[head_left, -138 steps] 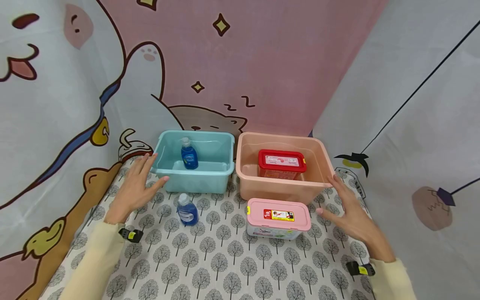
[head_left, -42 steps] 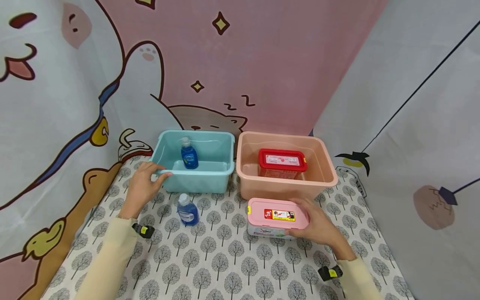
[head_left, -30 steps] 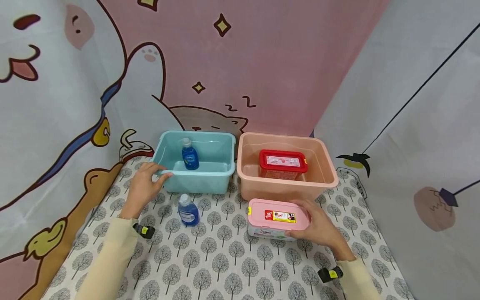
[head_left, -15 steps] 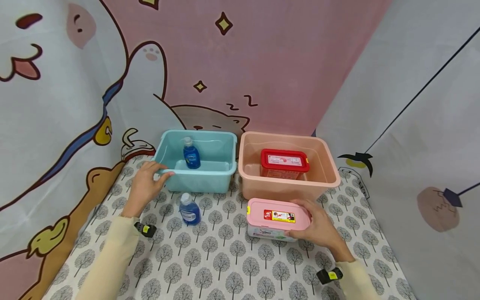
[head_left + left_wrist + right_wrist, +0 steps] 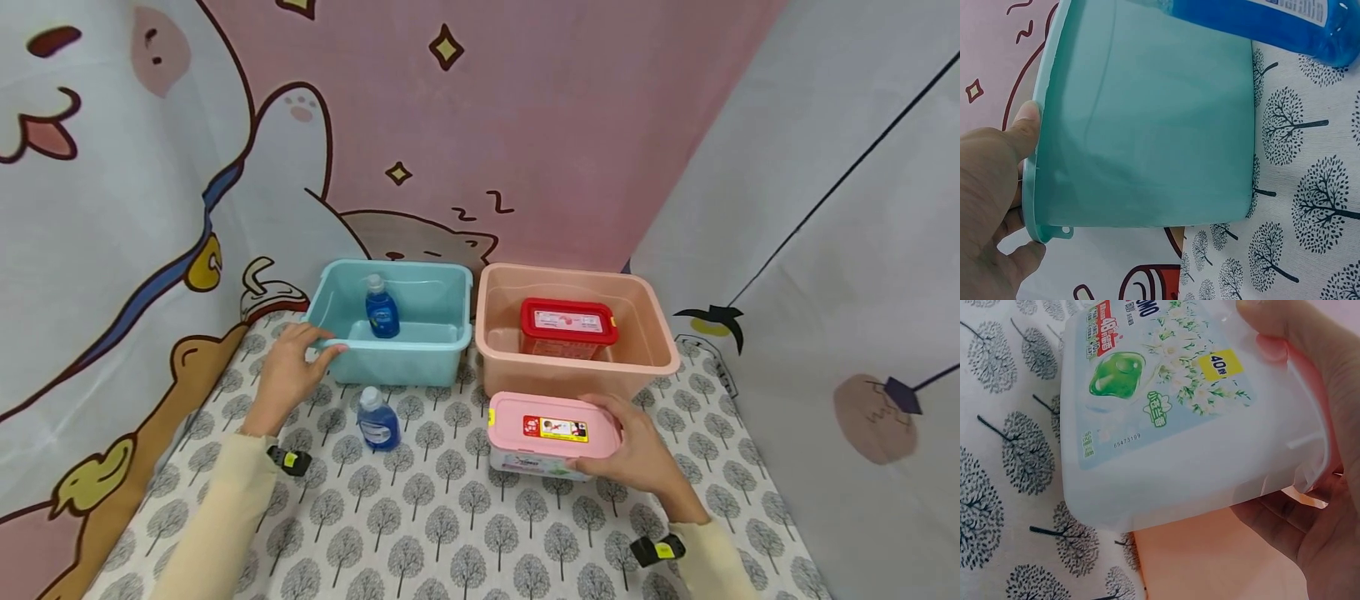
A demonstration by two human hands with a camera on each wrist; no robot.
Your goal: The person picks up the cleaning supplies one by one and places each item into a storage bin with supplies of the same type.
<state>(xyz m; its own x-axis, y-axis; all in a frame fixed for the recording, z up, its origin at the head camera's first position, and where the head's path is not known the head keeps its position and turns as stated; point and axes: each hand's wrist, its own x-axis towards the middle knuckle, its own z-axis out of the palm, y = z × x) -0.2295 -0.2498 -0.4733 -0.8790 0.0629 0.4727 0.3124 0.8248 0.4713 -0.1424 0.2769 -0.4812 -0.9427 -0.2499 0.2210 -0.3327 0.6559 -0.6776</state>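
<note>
My left hand (image 5: 288, 379) grips the near left corner of the light-blue bin (image 5: 397, 367), its thumb over the rim. The left wrist view shows the thumb and fingers on either side of the bin (image 5: 1147, 137) edge. Inside that bin stands a blue dish soap bottle (image 5: 382, 315). A second blue soap bottle (image 5: 378, 427) stands on the cloth in front. My right hand (image 5: 637, 446) holds the right end of a laundry pod box (image 5: 555, 423) with a pink lid, thumb in front and fingers behind. Its flowered label (image 5: 1166, 369) fills the right wrist view.
A peach bin (image 5: 558, 375) stands right of the blue one, directly behind the pod box. In it sits a red-lidded box (image 5: 568, 323). Tree-print cloth (image 5: 450, 533) covers the table, and cartoon-print curtains (image 5: 540, 125) hang behind.
Since the earliest frame, my left hand has taken hold of the blue bin's rim and my right hand has gripped the pod box. Lately the box has shifted slightly left, its left end rising a little.
</note>
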